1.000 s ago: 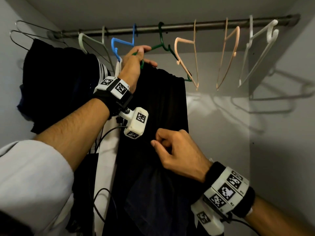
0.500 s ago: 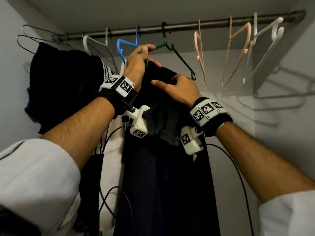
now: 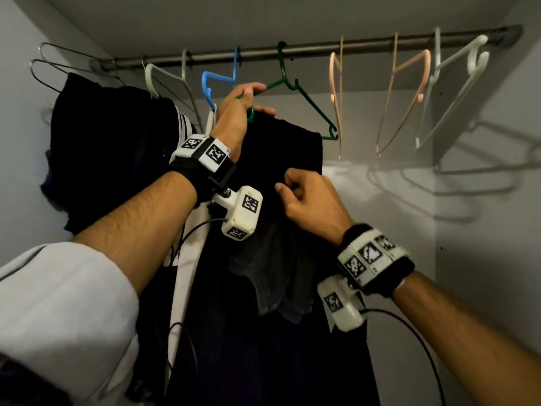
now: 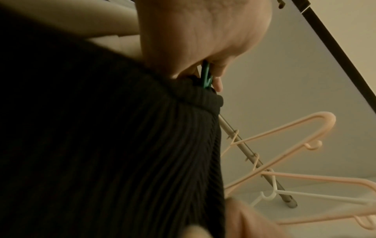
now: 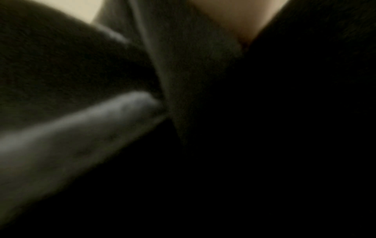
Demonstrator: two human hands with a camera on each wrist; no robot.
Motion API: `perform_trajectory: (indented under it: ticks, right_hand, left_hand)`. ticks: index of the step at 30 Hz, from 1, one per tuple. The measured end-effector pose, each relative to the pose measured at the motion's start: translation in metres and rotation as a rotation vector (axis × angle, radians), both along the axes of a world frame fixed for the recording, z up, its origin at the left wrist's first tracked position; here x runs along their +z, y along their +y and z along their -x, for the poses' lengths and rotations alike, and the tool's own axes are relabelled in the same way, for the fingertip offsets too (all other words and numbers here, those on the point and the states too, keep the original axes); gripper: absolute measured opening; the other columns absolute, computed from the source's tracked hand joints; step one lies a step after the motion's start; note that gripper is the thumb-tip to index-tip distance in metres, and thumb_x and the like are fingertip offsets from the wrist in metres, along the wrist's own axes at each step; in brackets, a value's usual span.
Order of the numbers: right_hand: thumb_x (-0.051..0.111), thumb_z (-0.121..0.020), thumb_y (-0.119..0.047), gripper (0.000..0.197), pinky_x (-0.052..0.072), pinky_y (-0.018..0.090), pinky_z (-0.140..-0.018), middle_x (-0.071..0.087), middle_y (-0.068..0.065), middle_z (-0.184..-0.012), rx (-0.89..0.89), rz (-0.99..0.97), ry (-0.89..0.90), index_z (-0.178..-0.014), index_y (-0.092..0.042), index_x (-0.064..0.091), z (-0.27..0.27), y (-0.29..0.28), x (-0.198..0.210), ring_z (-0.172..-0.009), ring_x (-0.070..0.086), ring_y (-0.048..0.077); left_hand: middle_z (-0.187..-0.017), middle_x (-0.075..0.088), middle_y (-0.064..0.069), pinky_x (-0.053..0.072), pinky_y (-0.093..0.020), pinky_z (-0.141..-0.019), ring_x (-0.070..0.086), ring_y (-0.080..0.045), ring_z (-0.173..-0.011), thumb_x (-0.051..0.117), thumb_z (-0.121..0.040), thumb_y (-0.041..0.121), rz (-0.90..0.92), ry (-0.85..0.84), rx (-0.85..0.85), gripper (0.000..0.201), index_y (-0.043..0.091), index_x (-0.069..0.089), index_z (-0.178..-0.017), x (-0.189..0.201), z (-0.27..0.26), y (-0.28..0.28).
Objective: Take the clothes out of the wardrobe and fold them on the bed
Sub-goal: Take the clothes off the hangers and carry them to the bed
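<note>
My left hand (image 3: 234, 112) is clenched round the green hanger (image 3: 304, 98), which hooks on the rail (image 3: 322, 49) and carries the black garment (image 3: 281, 159). My right hand (image 3: 313, 200) pinches the garment's cloth below its top edge. To the left, dark clothes (image 3: 111, 142) crowd close; to the right, bare peach hangers (image 3: 336, 95) leave open room up to the side wall (image 3: 491, 230).

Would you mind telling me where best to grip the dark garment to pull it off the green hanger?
Probably its free right edge, from the right: the garment drapes over the green hanger, whose left end the left hand grips.
</note>
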State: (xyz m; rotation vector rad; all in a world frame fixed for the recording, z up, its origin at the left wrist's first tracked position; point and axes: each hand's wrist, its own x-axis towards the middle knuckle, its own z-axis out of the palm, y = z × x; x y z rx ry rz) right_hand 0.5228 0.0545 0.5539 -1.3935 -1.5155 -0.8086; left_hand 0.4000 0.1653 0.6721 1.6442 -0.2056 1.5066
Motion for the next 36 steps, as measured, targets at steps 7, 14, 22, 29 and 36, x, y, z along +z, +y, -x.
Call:
perform_trajectory:
  ticks: [7,14,22,29,36]
  right_hand:
    - [0.061,-0.096,-0.025,0.036,0.03,0.025,-0.049,0.039,-0.006,-0.045,0.056,0.022,-0.074,-0.068,-0.023,0.037,0.019,-0.023,-0.05,-0.044,0.042,0.013]
    - [0.068,-0.093,-0.035,0.034,0.034,0.024,-0.05,0.049,-0.009,-0.046,0.083,0.123,-0.014,-0.069,-0.023,0.048,0.021,-0.031,-0.076,-0.044,0.047,0.012]
    - [0.065,-0.063,-0.092,0.092,0.054,0.039,-0.096,0.071,-0.006,-0.121,-0.029,-0.065,0.357,-0.127,-0.027,0.06,-0.001,-0.027,0.008,-0.111,0.066,0.016]
    - [0.066,-0.056,-0.096,0.108,0.056,0.039,-0.1,0.071,-0.006,-0.127,0.165,0.109,0.454,-0.136,-0.022,0.063,0.003,0.018,0.031,-0.113,0.069,0.015]
    - [0.064,-0.095,-0.044,0.03,0.058,0.035,-0.084,0.078,-0.003,-0.095,-0.016,-0.01,0.242,-0.11,-0.022,0.078,-0.004,0.027,0.021,-0.091,0.071,0.018]
  left_hand:
    - [-0.086,0.072,-0.015,0.059,-0.033,-0.073,0.071,-0.023,-0.078,0.029,-0.112,0.023,0.022,-0.024,-0.03,0.035,0.012,0.061,-0.121,-0.003,-0.005,-0.002]
    - [-0.076,0.069,-0.013,0.057,-0.041,-0.083,0.069,-0.028,-0.079,0.03,-0.112,0.024,-0.025,-0.025,0.048,0.034,0.016,0.062,-0.116,-0.002,-0.007,0.002]
    - [-0.074,0.061,-0.019,0.058,-0.044,-0.087,0.068,-0.029,-0.077,0.032,-0.111,0.02,0.021,-0.056,-0.027,0.034,0.008,0.061,-0.122,0.0,-0.01,0.002]
    - [-0.066,0.068,-0.011,0.058,-0.043,-0.088,0.071,-0.034,-0.085,0.031,-0.111,0.023,-0.016,-0.044,0.017,0.032,0.016,0.062,-0.117,-0.002,-0.015,0.001]
    - [-0.079,0.071,-0.016,0.058,-0.039,-0.081,0.069,-0.028,-0.083,0.031,-0.112,0.026,-0.015,-0.019,0.018,0.035,0.013,0.061,-0.123,-0.004,-0.006,0.003]
